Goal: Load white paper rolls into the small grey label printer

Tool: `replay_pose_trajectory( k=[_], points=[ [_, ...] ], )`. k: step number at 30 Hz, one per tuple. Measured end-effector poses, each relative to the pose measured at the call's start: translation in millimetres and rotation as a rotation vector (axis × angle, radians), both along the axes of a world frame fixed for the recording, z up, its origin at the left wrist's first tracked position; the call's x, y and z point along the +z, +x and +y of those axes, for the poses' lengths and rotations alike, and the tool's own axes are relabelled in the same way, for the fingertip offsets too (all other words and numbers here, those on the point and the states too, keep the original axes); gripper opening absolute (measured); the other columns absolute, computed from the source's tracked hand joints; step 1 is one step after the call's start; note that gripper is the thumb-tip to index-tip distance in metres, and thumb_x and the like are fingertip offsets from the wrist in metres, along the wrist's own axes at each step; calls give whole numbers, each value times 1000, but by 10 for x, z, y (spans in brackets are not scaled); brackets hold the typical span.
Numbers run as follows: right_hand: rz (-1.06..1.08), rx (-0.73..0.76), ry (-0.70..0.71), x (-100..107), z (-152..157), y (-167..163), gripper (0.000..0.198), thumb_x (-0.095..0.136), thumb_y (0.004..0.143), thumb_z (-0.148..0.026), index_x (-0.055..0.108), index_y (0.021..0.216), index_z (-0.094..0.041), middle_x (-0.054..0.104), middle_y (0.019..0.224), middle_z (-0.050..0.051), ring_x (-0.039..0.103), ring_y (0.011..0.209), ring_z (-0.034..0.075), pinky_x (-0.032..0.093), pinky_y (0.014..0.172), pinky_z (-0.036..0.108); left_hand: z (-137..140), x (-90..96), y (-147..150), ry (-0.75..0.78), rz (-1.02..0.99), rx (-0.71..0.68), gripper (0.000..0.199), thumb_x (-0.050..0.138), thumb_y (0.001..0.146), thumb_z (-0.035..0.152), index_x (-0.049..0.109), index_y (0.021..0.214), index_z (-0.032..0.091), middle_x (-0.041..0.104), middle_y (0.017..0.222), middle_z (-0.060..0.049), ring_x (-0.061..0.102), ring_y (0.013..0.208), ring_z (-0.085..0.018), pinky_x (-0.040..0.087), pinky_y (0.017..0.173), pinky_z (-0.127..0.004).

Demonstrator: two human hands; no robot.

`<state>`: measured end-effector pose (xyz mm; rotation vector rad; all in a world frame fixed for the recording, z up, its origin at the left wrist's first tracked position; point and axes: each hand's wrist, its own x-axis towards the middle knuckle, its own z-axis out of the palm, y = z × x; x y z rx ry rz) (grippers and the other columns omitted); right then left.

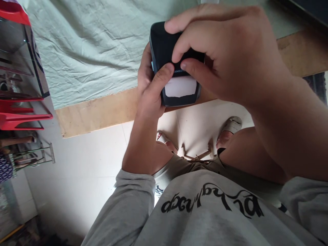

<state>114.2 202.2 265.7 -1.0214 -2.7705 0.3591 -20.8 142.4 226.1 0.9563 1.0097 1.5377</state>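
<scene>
A black handheld label printer (164,44) is held up over the table's front edge, with pale lettering on its face and a torn-edged white label strip (180,86) at its near end. My left hand (151,78) wraps around its left side, thumb lying on the face. From above and the right, my right hand (217,44) grips the printer too, its bent fingers and thumb tip touching the face near the lettering. Part of the printer's right side is hidden behind that hand. A small light blue part (152,66) shows on its left edge.
Wrinkled pale green cloth (89,51) covers the table, whose bare wooden edge (97,111) runs in front of me. Red plastic chairs (23,114) and a metal rack (33,155) stand at the left. A dark object (307,13) lies at the upper right. My slippered feet are below.
</scene>
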Motion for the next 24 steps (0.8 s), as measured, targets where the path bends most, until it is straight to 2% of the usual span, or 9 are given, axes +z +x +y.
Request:
replay_pose_trajectory(
  k=[9, 14, 20, 24],
  points=[
    [9, 16, 7, -25, -11, -6, 39, 14, 70, -36, 38, 100, -41, 22, 116, -28, 35, 112, -12, 33, 104, 5, 6, -9, 18, -7, 38, -1, 23, 38, 69, 20, 35, 91, 27, 43, 81, 0, 43, 71, -8, 37, 63, -19],
    [10, 10, -11, -26, -13, -1, 35, 16, 72, -36, 37, 99, -42, 22, 117, -28, 36, 114, -9, 37, 101, 12, 1, -32, 0, -30, 32, -15, 27, 38, 69, 22, 33, 95, 28, 43, 83, -1, 44, 75, -10, 38, 65, -21],
    [13, 0, -12, -33, -21, -10, 35, 16, 73, -35, 38, 100, -41, 22, 117, -28, 39, 109, -11, 37, 102, 9, 2, -24, 8, -35, -64, -33, 28, 37, 69, 16, 32, 95, 27, 43, 82, -1, 44, 74, -10, 38, 66, -23],
    [-17, -10, 23, -30, -31, -7, 39, 13, 72, -36, 36, 103, -42, 22, 117, -25, 39, 107, -9, 36, 101, 10, 29, 15, 31, -12, -199, -28, 19, 25, 74, 24, 37, 88, 20, 45, 78, -1, 45, 78, -10, 37, 76, -24]
  ],
)
